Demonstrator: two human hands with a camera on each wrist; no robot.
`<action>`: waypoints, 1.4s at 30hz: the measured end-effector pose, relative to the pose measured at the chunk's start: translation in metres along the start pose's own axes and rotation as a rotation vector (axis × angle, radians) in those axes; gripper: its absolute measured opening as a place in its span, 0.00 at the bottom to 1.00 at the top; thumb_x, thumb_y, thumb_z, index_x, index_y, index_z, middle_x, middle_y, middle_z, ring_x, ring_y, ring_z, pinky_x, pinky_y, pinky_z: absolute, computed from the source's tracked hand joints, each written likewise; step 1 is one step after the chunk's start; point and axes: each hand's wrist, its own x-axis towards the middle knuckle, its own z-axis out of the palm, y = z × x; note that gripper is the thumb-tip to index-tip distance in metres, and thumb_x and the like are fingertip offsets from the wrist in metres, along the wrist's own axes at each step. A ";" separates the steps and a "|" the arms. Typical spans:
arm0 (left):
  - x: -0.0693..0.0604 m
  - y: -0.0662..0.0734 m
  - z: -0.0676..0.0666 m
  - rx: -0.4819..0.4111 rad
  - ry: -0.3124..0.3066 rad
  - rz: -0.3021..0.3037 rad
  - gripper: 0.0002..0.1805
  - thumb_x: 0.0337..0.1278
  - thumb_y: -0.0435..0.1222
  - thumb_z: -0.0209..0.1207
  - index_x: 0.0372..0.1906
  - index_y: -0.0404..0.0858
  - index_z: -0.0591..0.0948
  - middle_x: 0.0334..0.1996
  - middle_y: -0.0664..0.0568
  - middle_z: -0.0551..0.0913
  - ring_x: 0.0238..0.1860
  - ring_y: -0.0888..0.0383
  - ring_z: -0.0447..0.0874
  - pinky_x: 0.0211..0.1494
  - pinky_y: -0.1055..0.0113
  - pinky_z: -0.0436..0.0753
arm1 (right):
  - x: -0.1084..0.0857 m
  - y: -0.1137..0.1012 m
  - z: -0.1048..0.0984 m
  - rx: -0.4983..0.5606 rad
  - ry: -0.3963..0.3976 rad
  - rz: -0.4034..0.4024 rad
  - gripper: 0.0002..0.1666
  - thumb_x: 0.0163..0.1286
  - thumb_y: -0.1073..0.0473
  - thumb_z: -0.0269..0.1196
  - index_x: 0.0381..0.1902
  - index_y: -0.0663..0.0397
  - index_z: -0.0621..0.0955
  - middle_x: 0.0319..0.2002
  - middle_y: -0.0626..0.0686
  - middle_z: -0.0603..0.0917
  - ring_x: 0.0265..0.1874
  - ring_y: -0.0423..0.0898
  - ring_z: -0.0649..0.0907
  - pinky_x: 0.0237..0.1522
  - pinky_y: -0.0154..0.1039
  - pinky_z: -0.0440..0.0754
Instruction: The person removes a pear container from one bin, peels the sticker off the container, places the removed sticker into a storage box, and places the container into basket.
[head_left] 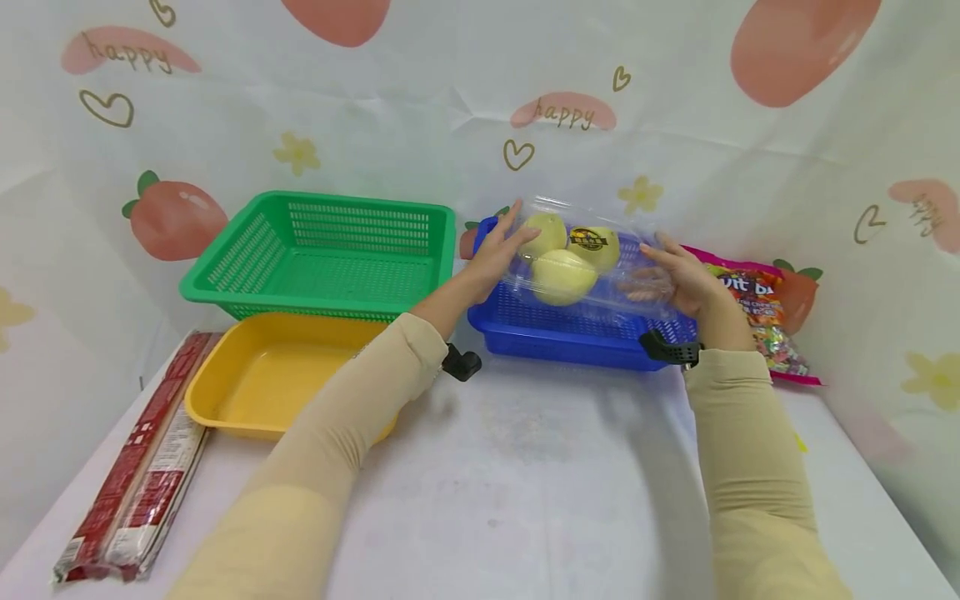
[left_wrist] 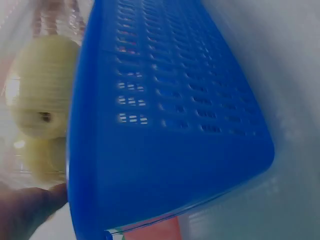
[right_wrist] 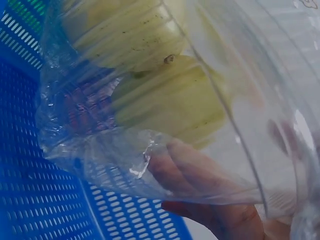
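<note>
Clear fruit pack [head_left: 588, 240] is up over the blue basket [head_left: 570, 346], left hand [head_left: 491, 252] and right hand [head_left: 692, 279] gripping opposite ends, fingers partly curled round it, probably so the yellow fruit [head_left: 564, 277] won't tip it.

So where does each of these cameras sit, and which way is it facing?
Head: worn on the head, facing forward and down at the clear pack, pale yellow fruit and blue basket; left fingers, right fingers and both sleeves show.
Left wrist: worn on that wrist, facing the blue basket close up from the side, with fruit past it; a little of the left fingers shows.
Right wrist: worn on that wrist, facing the clear pack, blue basket beyond; right fingers show.
Shared: both wrist views catch fruit and the blue basket.
</note>
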 end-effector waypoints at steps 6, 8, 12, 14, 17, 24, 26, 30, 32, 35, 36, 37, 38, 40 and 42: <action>-0.005 0.002 -0.003 -0.066 0.076 -0.023 0.38 0.62 0.35 0.50 0.73 0.59 0.49 0.75 0.61 0.37 0.75 0.53 0.37 0.71 0.41 0.53 | -0.004 -0.003 0.015 0.009 0.088 -0.046 0.46 0.70 0.47 0.52 0.73 0.33 0.37 0.74 0.62 0.42 0.32 0.41 0.87 0.45 0.37 0.83; -0.007 0.004 -0.004 -0.046 0.093 -0.028 0.38 0.62 0.36 0.49 0.73 0.59 0.48 0.75 0.61 0.37 0.75 0.55 0.36 0.72 0.43 0.53 | -0.007 -0.003 0.022 0.029 0.125 -0.070 0.45 0.69 0.47 0.54 0.73 0.32 0.42 0.75 0.57 0.41 0.32 0.41 0.87 0.45 0.35 0.83; -0.011 0.007 -0.006 0.014 0.087 -0.002 0.38 0.62 0.37 0.47 0.73 0.56 0.47 0.75 0.60 0.39 0.75 0.57 0.34 0.75 0.50 0.48 | -0.012 -0.003 0.033 0.014 0.166 -0.112 0.46 0.68 0.50 0.56 0.73 0.28 0.42 0.75 0.50 0.38 0.32 0.39 0.87 0.37 0.32 0.84; -0.013 0.009 -0.006 0.024 0.080 0.014 0.38 0.62 0.37 0.47 0.74 0.56 0.46 0.75 0.59 0.40 0.75 0.57 0.34 0.76 0.52 0.47 | -0.015 -0.001 0.037 -0.024 0.181 -0.134 0.47 0.68 0.51 0.56 0.73 0.28 0.40 0.75 0.48 0.37 0.33 0.38 0.86 0.38 0.32 0.84; -0.019 0.010 -0.004 0.036 0.073 0.021 0.38 0.62 0.36 0.47 0.74 0.56 0.46 0.75 0.61 0.40 0.75 0.58 0.33 0.76 0.53 0.46 | -0.021 0.003 0.041 -0.084 0.203 -0.155 0.48 0.67 0.51 0.56 0.72 0.28 0.39 0.75 0.43 0.33 0.37 0.34 0.85 0.42 0.34 0.83; -0.038 0.018 0.000 0.068 0.089 0.029 0.39 0.60 0.35 0.48 0.73 0.58 0.47 0.75 0.62 0.42 0.75 0.58 0.35 0.76 0.53 0.46 | -0.036 0.011 0.047 -0.062 0.155 -0.223 0.48 0.68 0.53 0.56 0.73 0.31 0.39 0.74 0.40 0.32 0.38 0.35 0.85 0.40 0.33 0.84; -0.043 0.020 0.000 0.084 0.097 0.034 0.39 0.59 0.35 0.48 0.73 0.58 0.47 0.75 0.62 0.43 0.75 0.58 0.37 0.76 0.52 0.46 | -0.040 0.013 0.049 -0.050 0.140 -0.239 0.48 0.68 0.54 0.56 0.73 0.31 0.39 0.74 0.40 0.32 0.38 0.35 0.85 0.39 0.32 0.84; -0.055 0.025 0.000 0.127 0.114 0.058 0.38 0.59 0.34 0.48 0.73 0.55 0.50 0.75 0.60 0.44 0.75 0.57 0.38 0.75 0.51 0.47 | -0.045 0.015 0.055 -0.083 0.156 -0.229 0.48 0.66 0.54 0.58 0.72 0.27 0.41 0.75 0.41 0.33 0.38 0.34 0.85 0.40 0.31 0.84; -0.062 0.026 0.001 0.141 0.117 0.072 0.36 0.59 0.34 0.47 0.73 0.53 0.52 0.75 0.59 0.44 0.75 0.56 0.38 0.75 0.49 0.46 | -0.048 0.016 0.059 -0.111 0.169 -0.220 0.48 0.66 0.53 0.58 0.72 0.25 0.43 0.75 0.41 0.35 0.38 0.33 0.85 0.40 0.30 0.84; -0.072 0.026 0.002 0.150 0.118 0.090 0.34 0.60 0.33 0.46 0.72 0.51 0.55 0.75 0.58 0.43 0.75 0.56 0.36 0.75 0.48 0.44 | -0.054 0.016 0.063 -0.101 0.165 -0.224 0.47 0.66 0.53 0.58 0.72 0.24 0.44 0.75 0.41 0.35 0.39 0.34 0.85 0.40 0.31 0.84; -0.076 0.026 0.003 0.148 0.119 0.094 0.33 0.60 0.33 0.46 0.71 0.50 0.56 0.75 0.58 0.43 0.75 0.56 0.36 0.75 0.48 0.44 | -0.056 0.017 0.065 -0.096 0.160 -0.232 0.47 0.66 0.53 0.58 0.72 0.25 0.44 0.75 0.41 0.35 0.39 0.34 0.85 0.40 0.32 0.84; -0.080 0.026 0.003 0.149 0.121 0.088 0.33 0.60 0.33 0.46 0.71 0.51 0.56 0.75 0.58 0.42 0.75 0.56 0.35 0.74 0.47 0.44 | -0.059 0.018 0.066 -0.094 0.155 -0.239 0.46 0.67 0.53 0.58 0.72 0.26 0.44 0.75 0.42 0.35 0.39 0.34 0.85 0.40 0.32 0.84; -0.084 0.027 0.004 0.148 0.122 0.084 0.32 0.60 0.33 0.46 0.71 0.51 0.56 0.75 0.58 0.42 0.75 0.56 0.35 0.74 0.46 0.44 | -0.062 0.019 0.068 -0.091 0.151 -0.247 0.46 0.67 0.54 0.58 0.73 0.27 0.44 0.75 0.42 0.35 0.38 0.35 0.85 0.40 0.32 0.83; -0.091 0.027 0.004 0.140 0.127 0.083 0.32 0.60 0.33 0.46 0.70 0.52 0.57 0.75 0.57 0.43 0.75 0.55 0.36 0.74 0.45 0.46 | -0.067 0.022 0.071 -0.079 0.144 -0.255 0.47 0.67 0.54 0.58 0.73 0.29 0.44 0.75 0.43 0.34 0.38 0.35 0.86 0.40 0.32 0.83; -0.098 0.028 0.005 0.144 0.129 0.082 0.31 0.61 0.33 0.46 0.70 0.52 0.58 0.75 0.58 0.43 0.75 0.55 0.36 0.73 0.44 0.45 | -0.071 0.025 0.074 -0.085 0.138 -0.261 0.46 0.67 0.55 0.57 0.73 0.32 0.43 0.75 0.44 0.34 0.38 0.35 0.86 0.40 0.31 0.83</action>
